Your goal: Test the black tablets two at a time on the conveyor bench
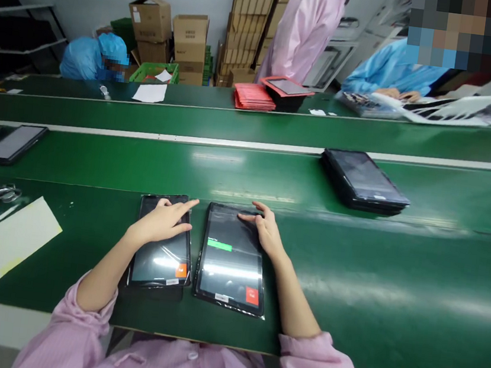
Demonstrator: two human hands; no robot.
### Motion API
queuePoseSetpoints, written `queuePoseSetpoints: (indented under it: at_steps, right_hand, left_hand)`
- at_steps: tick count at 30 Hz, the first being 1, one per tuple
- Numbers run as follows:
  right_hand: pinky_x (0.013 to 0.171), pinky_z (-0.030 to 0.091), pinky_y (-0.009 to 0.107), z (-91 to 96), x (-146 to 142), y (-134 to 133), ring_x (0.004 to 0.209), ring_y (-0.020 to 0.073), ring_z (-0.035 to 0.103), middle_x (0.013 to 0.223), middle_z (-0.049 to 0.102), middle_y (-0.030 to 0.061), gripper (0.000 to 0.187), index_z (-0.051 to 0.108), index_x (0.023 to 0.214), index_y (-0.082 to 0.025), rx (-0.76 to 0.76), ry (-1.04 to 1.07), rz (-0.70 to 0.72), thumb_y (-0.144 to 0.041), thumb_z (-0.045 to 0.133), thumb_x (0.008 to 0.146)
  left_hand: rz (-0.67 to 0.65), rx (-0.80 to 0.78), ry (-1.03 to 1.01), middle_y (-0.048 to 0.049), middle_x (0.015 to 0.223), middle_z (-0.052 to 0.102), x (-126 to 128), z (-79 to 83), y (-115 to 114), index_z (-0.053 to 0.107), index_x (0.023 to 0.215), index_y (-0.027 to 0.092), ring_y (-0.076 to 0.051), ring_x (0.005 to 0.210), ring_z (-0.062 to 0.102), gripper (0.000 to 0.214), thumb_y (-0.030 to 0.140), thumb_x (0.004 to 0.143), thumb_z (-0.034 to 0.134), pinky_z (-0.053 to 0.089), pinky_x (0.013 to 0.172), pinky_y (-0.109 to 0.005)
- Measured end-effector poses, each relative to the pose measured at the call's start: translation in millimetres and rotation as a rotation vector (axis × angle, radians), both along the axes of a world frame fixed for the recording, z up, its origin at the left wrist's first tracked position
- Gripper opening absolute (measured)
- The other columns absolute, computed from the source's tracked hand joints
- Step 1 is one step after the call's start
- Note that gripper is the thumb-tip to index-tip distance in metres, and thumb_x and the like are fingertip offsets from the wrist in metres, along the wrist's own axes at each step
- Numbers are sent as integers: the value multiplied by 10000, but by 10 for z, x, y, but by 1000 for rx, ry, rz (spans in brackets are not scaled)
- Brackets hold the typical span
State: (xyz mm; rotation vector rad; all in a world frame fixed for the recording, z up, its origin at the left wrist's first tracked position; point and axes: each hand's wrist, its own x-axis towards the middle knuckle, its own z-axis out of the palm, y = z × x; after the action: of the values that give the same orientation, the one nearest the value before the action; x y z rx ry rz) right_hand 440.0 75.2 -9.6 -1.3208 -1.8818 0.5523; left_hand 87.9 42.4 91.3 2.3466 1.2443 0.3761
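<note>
Holding the bare left hand (pixel 164 220), fingers spread, over the upper part of a slim, black-framed rectangular glass tablet (pixel 159 266); not managing to tell touching from hovering. Holding the bare right hand (pixel 267 233), fingers likewise parted, over the top right corner of a second black-framed glass tablet (pixel 228 268), lying flat just beside the first on the glossy green bench (pixel 391 309). Showing on this dark, light-streaked screen a bright-green bar (pixel 220 245), a red square (pixel 252 296) low at right. Showing on the first an orange square (pixel 181 270).

Head-worn view, close above green bench (pixel 369 306), facing forward and down.
</note>
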Motion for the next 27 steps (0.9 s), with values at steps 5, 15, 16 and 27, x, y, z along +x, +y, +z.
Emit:
queuePoseSetpoints:
  at_steps: [5, 15, 16, 27]
  right_hand:
    - [1114, 332, 572, 91, -86, -32, 1305, 327, 441, 1420, 487, 114, 638, 781, 1071, -251, 84, -58, -25, -556, 223, 1024]
    - [1068, 416, 527, 288, 85, -103, 1202, 290, 523, 1328, 586, 82, 621, 800, 987, -277, 121, -85, -87, -458, 208, 1040]
    - [1047, 434, 517, 284, 92, -96, 1167, 289, 546, 1283, 608, 98, 603, 796, 1019, -266, 124, -47, -141, -460, 226, 1038]
    - [1055, 377, 535, 274, -25, -118, 1190, 297, 532, 1278, 621, 92, 494, 810, 925, -280, 100, -176, -161, -382, 334, 1005]
  left_hand:
    - [51, 147, 73, -163, 1580, 380, 32, -86, 79, 404, 1495, 245, -368, 1422, 408, 554, 430, 980, 492, 111, 1179, -602]
    - [56, -14, -2, -49, 1141, 731, -241, 108, 161, 720, 1160, 259, -251, 989, 695, 407, 434, 1003, 387, 499, 941, -397]
    - [129, 51, 25, -55, 1085, 740, -283, 113, 188, 761, 1046, 252, -256, 974, 689, 427, 437, 1001, 378, 481, 967, -424]
    - [213, 214, 38, -46, 1416, 587, -346, -90, 316, 788, 923, 299, -350, 1357, 476, 503, 560, 991, 364, -75, 1195, -654]
